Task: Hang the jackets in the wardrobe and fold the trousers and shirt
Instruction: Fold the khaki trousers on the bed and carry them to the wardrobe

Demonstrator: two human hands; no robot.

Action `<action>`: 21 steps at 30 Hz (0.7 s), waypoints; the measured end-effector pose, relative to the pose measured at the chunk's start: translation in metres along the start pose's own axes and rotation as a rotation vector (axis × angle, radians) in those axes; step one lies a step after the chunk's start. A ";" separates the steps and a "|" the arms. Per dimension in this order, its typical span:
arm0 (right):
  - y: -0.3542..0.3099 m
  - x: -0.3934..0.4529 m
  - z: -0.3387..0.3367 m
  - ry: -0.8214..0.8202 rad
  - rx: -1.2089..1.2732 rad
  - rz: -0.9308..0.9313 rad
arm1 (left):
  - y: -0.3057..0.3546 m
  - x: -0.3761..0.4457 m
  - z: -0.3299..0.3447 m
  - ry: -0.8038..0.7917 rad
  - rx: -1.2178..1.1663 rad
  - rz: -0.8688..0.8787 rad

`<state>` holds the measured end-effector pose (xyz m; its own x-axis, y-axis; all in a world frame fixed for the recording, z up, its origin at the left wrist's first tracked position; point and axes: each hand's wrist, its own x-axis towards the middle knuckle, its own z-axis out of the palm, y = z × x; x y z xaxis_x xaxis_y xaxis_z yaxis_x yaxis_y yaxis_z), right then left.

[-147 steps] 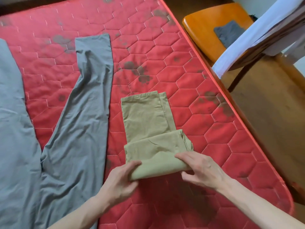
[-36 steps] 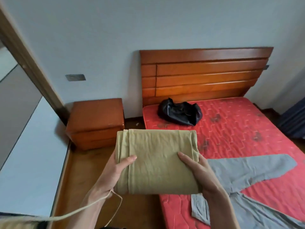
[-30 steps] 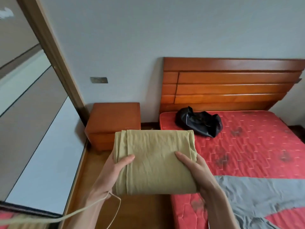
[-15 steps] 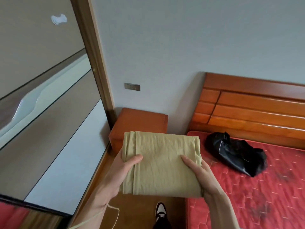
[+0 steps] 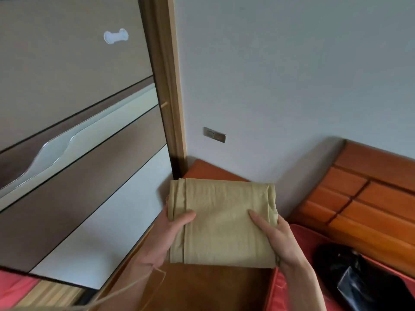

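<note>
Folded trousers (image 5: 224, 223) btwn left hand (image 5: 161, 234) & right hand (image 5: 278, 239), thumbs on top.

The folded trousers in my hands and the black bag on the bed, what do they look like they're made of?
Folded trousers: matte khaki woven cloth, probably cotton; soft creases and stitched seams, no shine.
Black bag: glossy and crumpled with bright highlights, so leather or a coated synthetic; the picture cannot tell which.
</note>
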<state>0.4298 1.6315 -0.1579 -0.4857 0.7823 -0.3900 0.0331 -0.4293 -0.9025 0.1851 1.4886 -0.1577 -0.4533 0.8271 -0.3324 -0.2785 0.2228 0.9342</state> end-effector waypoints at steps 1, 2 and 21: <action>-0.002 0.013 0.004 -0.022 -0.005 0.010 | 0.002 0.005 -0.003 0.031 -0.001 -0.002; -0.004 0.026 0.009 -0.044 -0.011 0.017 | 0.005 0.010 -0.008 0.064 -0.006 -0.003; -0.088 0.237 0.155 -0.220 -0.111 0.016 | 0.090 0.180 -0.126 0.268 -0.084 0.060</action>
<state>0.1761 1.7844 -0.1420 -0.6628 0.6532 -0.3662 0.1325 -0.3790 -0.9159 -0.0286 1.5926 -0.1495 -0.6755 0.6693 -0.3093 -0.3081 0.1248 0.9431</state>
